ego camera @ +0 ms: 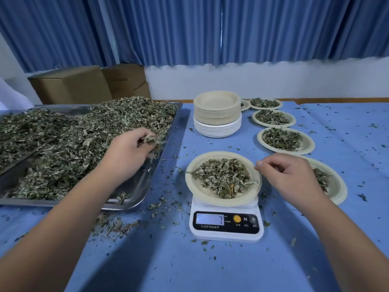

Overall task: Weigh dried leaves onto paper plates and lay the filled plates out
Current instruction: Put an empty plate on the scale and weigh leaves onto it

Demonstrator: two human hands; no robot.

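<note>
— Left hand [134, 148] is down in the tray [134, 199], fingers closed round a small clump of dried leaves [69, 152] near the tray's right rim. So, more topping up?

— That's my guess. Right hand [288, 178] is by the right rim of the plate [202, 192] on the scale [226, 226], thumb and forefinger pinched together; whether it holds a scrap of leaf or the plate's edge, I can't tell.

— Where does the weighing stand?

— The plate on the scale carries a fair mound of leaves. The display [210, 219] seems to show a single digit, perhaps a seven, but it is too washed out to trust. I'd say this portion is near its weight but not done.

— And the finished ones?

— A row of filled plates [284, 140] runs along the blue table [231, 270], from the far edge toward the near right. I count three fully in view, one partly behind the right hand, and a sliver of another behind the stack.

— Much left?

— Plenty. The tray is heaped, and the stack of empty plates [216, 114] beside it at the far edge is tall. The table's right side has room for many more.
</note>
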